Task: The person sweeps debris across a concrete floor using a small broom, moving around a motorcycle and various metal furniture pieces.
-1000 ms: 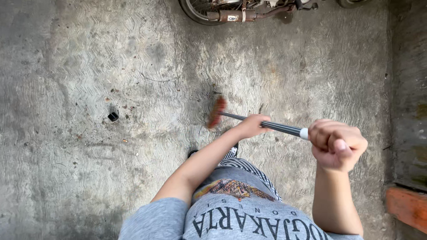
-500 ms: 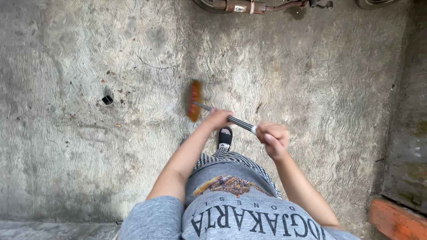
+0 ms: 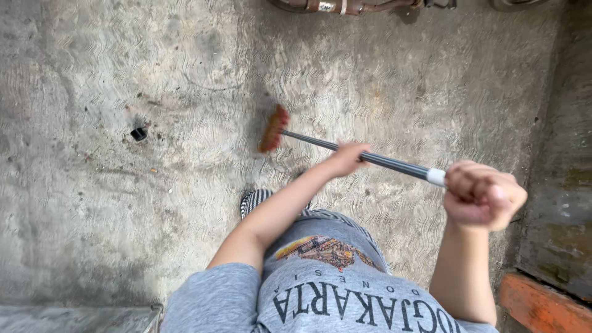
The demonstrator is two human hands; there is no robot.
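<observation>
I hold a broom with a dark striped handle and an orange-red bristle head that rests on the grooved concrete floor. My left hand grips the handle about midway along. My right hand is closed around the handle's top end, just past a white band, raised close to the camera. The broom head lies left of and beyond my left hand. Small bits of debris lie scattered on the floor to the left of the head.
A small black object lies on the floor at the left. A motorcycle's exhaust pipe and wheel cross the top edge. An orange-red ledge sits at the bottom right beside a darker strip of floor. A grey step edge runs along the bottom left.
The broom head swept left across the floor, then edged back to the right. My right hand dropped low half a second ago and is now raised again.
</observation>
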